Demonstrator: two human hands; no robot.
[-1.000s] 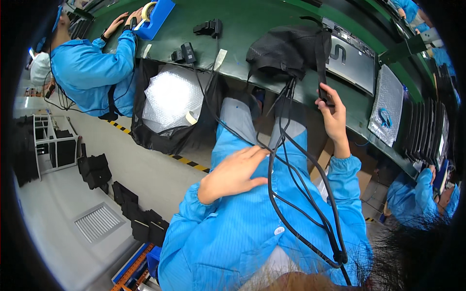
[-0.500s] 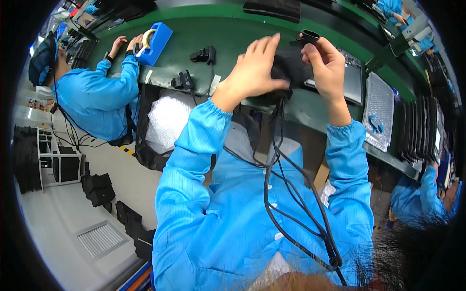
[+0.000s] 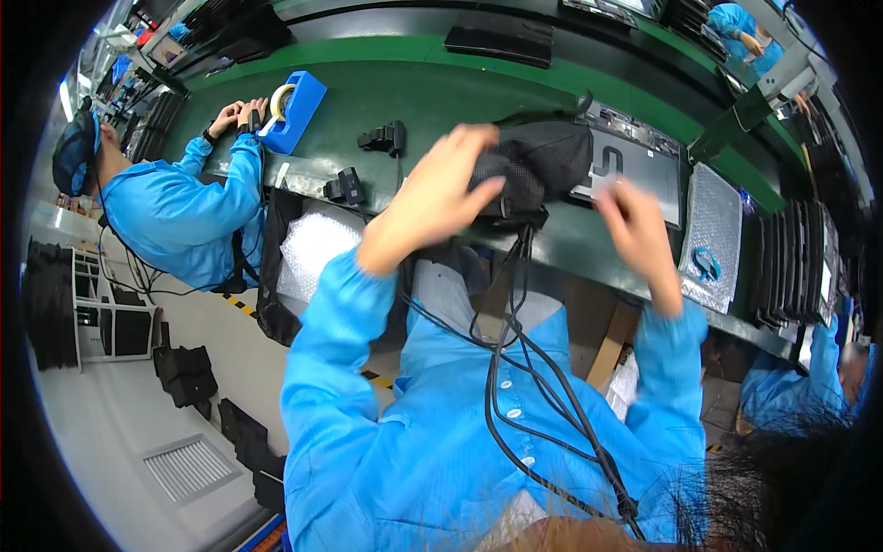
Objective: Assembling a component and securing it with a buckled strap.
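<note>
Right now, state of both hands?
Left hand: open, thumb spread, at the soft black textured-fabric bag; contact unclear.
Right hand: blurred, partly curled; can't tell whether it holds anything.

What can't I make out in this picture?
All in the head view:
- Left hand: motion blur hides whether its fingertips touch the black bag.
- Right hand: blurred; I can't tell whether it holds anything.
- The bag's inside: hidden by its own dark fabric.
- Silver panel: its left end is hidden by the bag.
- Black cables: their lower run is cut off by the bottom edge.
</note>
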